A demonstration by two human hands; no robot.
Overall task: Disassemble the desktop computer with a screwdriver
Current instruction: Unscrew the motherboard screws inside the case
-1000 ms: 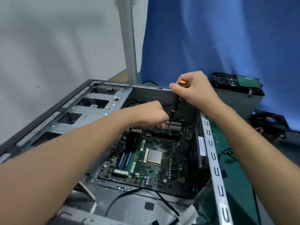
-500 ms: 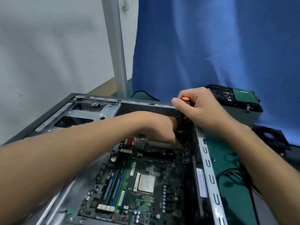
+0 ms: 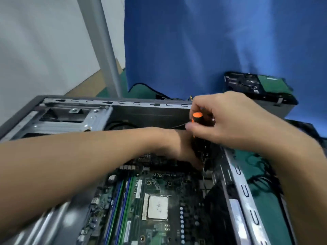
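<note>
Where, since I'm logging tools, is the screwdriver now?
In the head view, the screwdriver is right of centre, gripped by the right hand, beside the left hand, over the far right corner of the motherboard.

Left forearm (image 3: 79,165): bare, extended from lower left toward centre. Left hand (image 3: 178,147): knuckles up, fingers pointed down, tips hidden, possibly pinching. Right forearm (image 3: 292,165): bare, angled in from lower right. Right hand (image 3: 228,121): just above the left, curled round screwdriver (image 3: 197,115) handle.
</note>
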